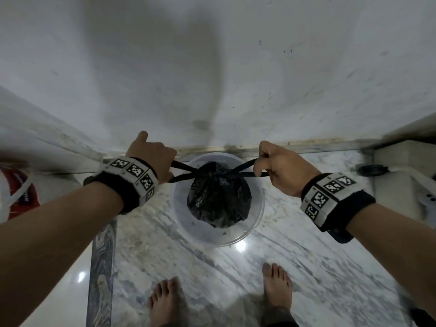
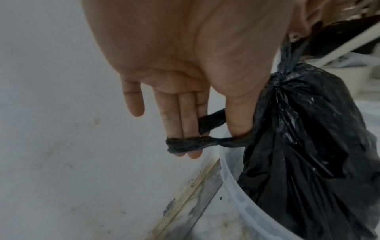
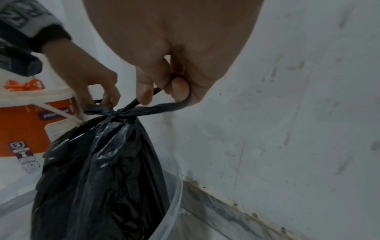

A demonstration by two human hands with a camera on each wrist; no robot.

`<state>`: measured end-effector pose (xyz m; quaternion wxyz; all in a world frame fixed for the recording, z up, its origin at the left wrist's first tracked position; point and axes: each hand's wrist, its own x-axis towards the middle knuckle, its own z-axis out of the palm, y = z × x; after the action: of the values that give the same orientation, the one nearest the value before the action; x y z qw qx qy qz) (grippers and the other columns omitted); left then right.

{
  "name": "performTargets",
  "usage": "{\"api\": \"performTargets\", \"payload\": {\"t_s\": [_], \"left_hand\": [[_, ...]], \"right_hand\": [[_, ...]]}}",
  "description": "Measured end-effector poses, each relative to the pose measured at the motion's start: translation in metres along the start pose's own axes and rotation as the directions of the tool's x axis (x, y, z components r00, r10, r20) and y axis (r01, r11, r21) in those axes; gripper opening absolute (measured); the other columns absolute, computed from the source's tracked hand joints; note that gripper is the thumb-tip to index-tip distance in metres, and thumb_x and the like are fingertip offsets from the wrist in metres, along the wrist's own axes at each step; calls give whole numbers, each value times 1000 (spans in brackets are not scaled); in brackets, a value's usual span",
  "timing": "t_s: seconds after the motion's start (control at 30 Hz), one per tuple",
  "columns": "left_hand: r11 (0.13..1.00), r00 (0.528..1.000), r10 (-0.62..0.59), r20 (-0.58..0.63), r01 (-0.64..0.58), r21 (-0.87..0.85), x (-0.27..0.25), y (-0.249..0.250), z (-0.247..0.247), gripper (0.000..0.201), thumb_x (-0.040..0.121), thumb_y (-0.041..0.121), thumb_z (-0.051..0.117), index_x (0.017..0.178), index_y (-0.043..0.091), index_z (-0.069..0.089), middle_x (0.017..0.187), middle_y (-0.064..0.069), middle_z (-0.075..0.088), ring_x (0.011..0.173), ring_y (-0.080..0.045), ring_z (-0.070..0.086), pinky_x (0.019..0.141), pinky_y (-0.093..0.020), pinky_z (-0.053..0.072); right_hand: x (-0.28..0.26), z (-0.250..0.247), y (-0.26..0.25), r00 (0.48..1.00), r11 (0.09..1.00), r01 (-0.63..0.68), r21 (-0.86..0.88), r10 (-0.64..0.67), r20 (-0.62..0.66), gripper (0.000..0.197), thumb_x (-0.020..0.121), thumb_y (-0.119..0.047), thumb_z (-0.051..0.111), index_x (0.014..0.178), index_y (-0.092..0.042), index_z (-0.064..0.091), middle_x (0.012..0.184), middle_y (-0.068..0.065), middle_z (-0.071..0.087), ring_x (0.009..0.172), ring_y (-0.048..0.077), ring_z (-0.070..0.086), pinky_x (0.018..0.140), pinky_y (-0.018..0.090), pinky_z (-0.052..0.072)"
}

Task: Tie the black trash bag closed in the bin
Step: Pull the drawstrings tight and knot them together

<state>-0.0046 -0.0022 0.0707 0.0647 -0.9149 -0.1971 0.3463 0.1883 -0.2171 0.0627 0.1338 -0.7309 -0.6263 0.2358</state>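
A black trash bag [image 1: 219, 199] sits gathered in a clear plastic bin [image 1: 258, 215] on the floor by the wall. Its two handle strips cross in a knot [image 1: 220, 172] at the top. My left hand [image 1: 153, 156] pulls the left strip outward; in the left wrist view that strip [image 2: 185, 144] loops round my fingers and thumb of the left hand [image 2: 213, 138], beside the bag [image 2: 304, 146]. My right hand [image 1: 276, 166] pulls the other strip to the right. In the right wrist view my right hand [image 3: 162, 91] pinches it just above the knot [image 3: 121, 113] and bag [image 3: 98, 170].
A white stained wall [image 1: 212, 67] rises directly behind the bin, with a skirting strip [image 3: 236, 209] at its foot. An orange and white bucket [image 3: 26, 116] stands to the left. A white box-like object [image 1: 401, 175] sits at the right. My bare feet [image 1: 165, 300] stand on marble floor.
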Motion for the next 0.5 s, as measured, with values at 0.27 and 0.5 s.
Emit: {"api": "performTargets", "payload": {"t_s": [0.27,0.5], "left_hand": [[236,972,-165,167,203,-950,7,6,-3,15,66,21,74,60,16,62,67,-1,58,75,-22,55,70,-31,45],[-302,997,-43,65,49,-952,-2,22,-20,25,77,9,62,54,11,52,55,-6,52,59,-25,51,50,-25,40]], "right_hand": [[-7,10,-6,985,991,-14,-130,35,167,28,86,-31,58,72,-14,74,102,5,49,104,31,45,85,40,46],[-5,23,-30,993,990,116,80,-117,2,30,90,-20,54,69,-6,68,137,3,49,130,15,35,107,16,28]]}}
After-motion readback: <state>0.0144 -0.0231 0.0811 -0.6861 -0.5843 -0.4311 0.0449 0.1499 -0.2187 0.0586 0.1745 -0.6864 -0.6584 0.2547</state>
